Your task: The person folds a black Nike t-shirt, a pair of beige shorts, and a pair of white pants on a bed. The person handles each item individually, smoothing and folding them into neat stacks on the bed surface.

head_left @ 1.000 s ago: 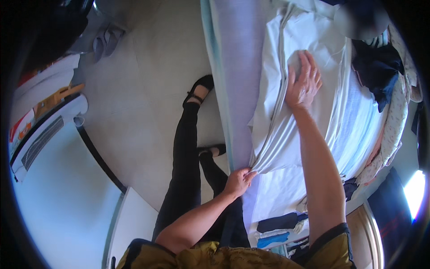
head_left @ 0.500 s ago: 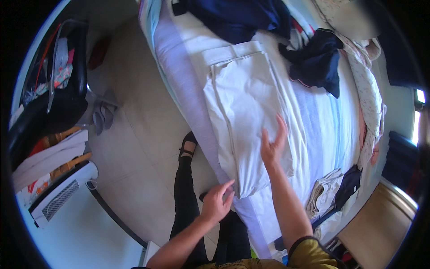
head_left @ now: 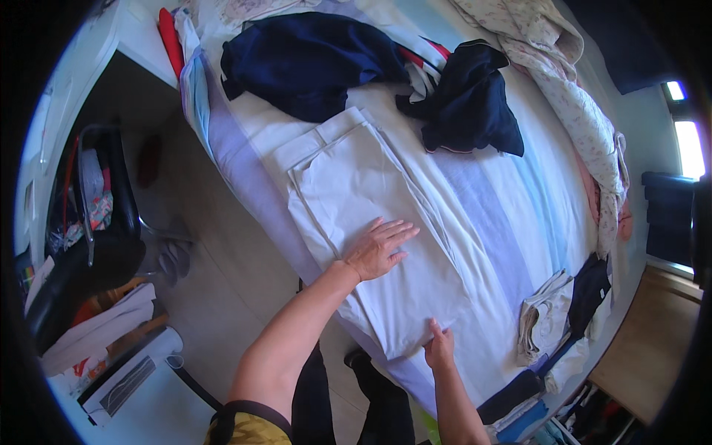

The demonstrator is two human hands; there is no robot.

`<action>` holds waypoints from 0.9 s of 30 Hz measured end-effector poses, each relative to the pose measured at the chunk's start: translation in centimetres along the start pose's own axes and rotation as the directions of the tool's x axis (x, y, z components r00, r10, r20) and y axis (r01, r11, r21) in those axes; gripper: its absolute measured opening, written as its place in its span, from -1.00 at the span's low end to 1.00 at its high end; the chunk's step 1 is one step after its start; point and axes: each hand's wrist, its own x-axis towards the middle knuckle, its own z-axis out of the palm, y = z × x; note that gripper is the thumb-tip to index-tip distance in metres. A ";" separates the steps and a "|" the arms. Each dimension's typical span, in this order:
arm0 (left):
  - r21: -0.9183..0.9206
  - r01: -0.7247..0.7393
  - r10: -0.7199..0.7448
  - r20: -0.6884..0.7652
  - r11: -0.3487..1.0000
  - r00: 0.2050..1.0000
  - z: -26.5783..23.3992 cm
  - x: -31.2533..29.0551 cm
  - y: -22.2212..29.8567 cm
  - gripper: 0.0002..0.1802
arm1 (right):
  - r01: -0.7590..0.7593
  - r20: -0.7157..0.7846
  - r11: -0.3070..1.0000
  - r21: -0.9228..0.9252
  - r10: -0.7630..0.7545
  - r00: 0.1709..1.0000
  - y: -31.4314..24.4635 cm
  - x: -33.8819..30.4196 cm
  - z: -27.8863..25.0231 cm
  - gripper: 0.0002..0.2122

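A pair of white trousers (head_left: 348, 185), folded lengthwise, lies on the bed with its waistband end away from me. My left hand (head_left: 380, 251) rests flat on the middle of the cloth, fingers spread and holding nothing. At the near end, my right hand (head_left: 439, 345) is closed on the trousers' edge, thumb on top and the other fingers curled, partly hidden. Beyond the waistband lies a dark navy garment (head_left: 311, 63), crumpled. A black garment (head_left: 475, 104) with light piping sits to its right.
The striped bed sheet (head_left: 482, 200) spreads under everything. Folded beige clothes (head_left: 545, 315) and dark ones (head_left: 589, 297) are stacked at the bed's right edge. A floral blanket (head_left: 556, 89) is bunched at the far right. On the left stand a black chair (head_left: 89, 259) and a white heater (head_left: 122, 386).
My left hand has moved up from the near left edge onto the trousers' middle. My right hand has come back from over the cloth to its near edge. The view has shifted.
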 end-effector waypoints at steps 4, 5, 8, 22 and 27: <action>0.176 -0.028 0.007 0.121 0.984 0.993 0.2 0.5 -1.6 -0.37 | 0.126 0.054 0.984 0.125 -0.134 0.990 -3.8 -3.9 3.5 -0.59; 0.178 -0.020 -0.007 0.148 0.984 0.989 0.3 0.3 -2.0 -0.35 | 0.142 0.053 0.976 0.164 -0.152 0.987 -5.5 -5.3 5.1 -0.59; 0.133 -0.002 -0.023 0.184 0.991 0.983 -0.1 0.8 -1.3 -0.38 | 0.167 0.082 0.968 0.187 -0.185 0.979 -10.9 -8.3 9.8 -0.61; -0.924 -0.265 -0.746 0.033 -0.277 0.665 -6.9 -5.0 -5.1 -0.31 | 0.454 0.460 0.720 -0.525 -0.209 0.863 -16.7 6.0 38.3 -0.67; -0.961 -0.176 -0.751 0.046 -0.213 0.658 -8.9 -9.4 -3.8 -0.34 | 0.763 0.605 0.469 -0.446 -0.470 0.643 -17.7 4.6 33.5 -0.71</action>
